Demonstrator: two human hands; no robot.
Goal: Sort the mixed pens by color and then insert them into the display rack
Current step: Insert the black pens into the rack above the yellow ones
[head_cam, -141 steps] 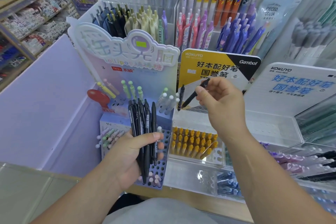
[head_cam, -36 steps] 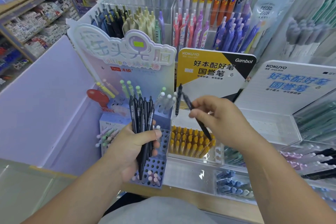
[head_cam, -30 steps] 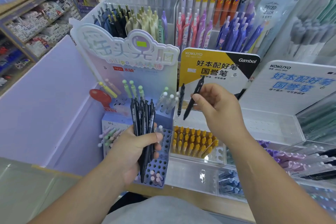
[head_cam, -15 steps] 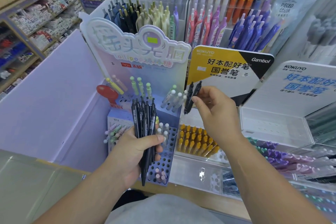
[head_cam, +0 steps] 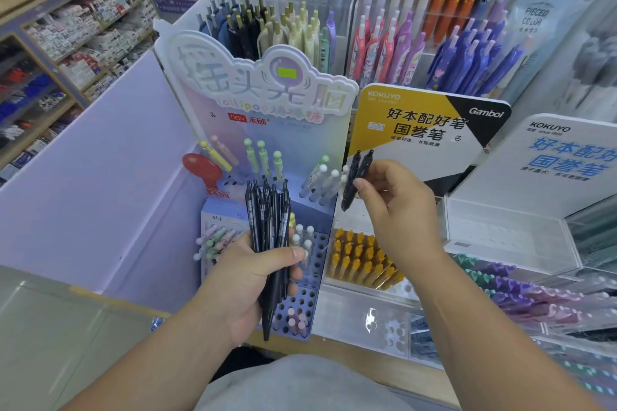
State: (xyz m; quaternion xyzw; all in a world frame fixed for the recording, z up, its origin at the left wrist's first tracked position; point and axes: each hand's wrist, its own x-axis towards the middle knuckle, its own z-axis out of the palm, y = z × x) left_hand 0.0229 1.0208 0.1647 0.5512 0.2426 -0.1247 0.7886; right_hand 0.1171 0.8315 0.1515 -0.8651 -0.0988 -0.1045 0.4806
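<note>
- Your left hand (head_cam: pixel 247 284) is gripping the bundle of black pens (head_cam: pixel 267 220) upright, with the fingers wrapped round it, low in front of the blue stand (head_cam: pixel 310 307).
- Your right hand (head_cam: pixel 400 210) is pinching one black pen (head_cam: pixel 366 162) in its fingers. A second ago the pen was slanting; now you are bringing it upright against the standing pen (head_cam: pixel 354 170) in the display rack (head_cam: pixel 349 225). I judge the black row is only beginning.
- The two pens are overlapping lower down, so I cannot tell whether the tip is entering a hole.
- Your right hand is hiding the slots behind it.
</note>
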